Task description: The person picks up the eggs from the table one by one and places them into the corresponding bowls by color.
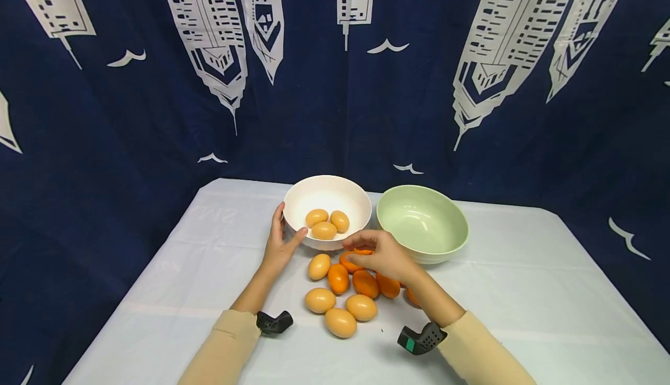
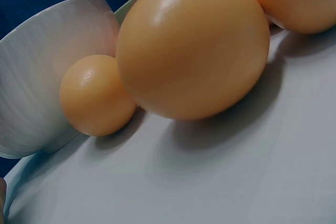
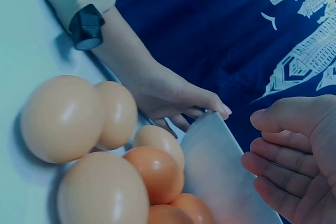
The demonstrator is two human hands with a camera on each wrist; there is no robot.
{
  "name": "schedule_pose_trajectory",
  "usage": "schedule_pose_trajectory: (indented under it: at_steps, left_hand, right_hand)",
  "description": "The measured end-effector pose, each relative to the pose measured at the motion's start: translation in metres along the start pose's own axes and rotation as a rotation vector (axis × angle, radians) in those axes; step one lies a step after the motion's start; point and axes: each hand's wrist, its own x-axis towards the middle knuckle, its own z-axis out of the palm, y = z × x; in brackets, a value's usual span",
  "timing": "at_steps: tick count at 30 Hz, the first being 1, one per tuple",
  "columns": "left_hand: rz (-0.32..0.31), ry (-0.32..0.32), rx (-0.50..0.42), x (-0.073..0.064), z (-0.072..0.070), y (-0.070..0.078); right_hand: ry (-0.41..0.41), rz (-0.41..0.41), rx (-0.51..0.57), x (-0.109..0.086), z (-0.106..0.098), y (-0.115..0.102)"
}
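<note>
My left hand (image 1: pixel 280 245) holds the white bowl (image 1: pixel 361 196) at its left side, thumb over the rim and fingers along the outside. Three light-brown eggs (image 1: pixel 324 231) lie inside this bowl. Close to the bowl's front right, my right hand (image 1: pixel 384 254) hovers above a cluster of deep-orange, egg-shaped pieces (image 1: pixel 338 279), partly hiding them. In the right wrist view its fingers (image 3: pixel 286 171) are loosely bent, with nothing between them and the thumb. More light-brown eggs (image 1: pixel 341 322) lie on the table in front; one egg (image 2: pixel 97 95) sits near the bowl's base.
To the right of the white bowl stands a green bowl (image 1: pixel 419 216) with nothing visible inside. A white cloth (image 1: pixel 209 245) covers the table. Behind it hangs a dark blue curtain (image 1: pixel 324 111) printed with white buildings. A black wrist device (image 1: pixel 422 338) sits at the right sleeve.
</note>
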Motion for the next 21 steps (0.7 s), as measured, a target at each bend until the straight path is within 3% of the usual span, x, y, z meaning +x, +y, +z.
schedule_pose_trajectory:
  at_steps: [8, 15, 21]
  left_hand:
    - [0.009, 0.001, -0.011, -0.001, -0.001, 0.0]
    - [0.015, -0.002, -0.03, 0.001, -0.001, -0.001]
    - [0.005, -0.004, -0.014, 0.0, -0.001, 0.001]
  right_hand:
    - [-0.03, 0.002, -0.018, -0.016, 0.009, 0.006]
    - [-0.071, -0.059, -0.008, -0.026, 0.014, 0.014]
    - [-0.097, -0.033, 0.025, -0.037, 0.016, 0.016]
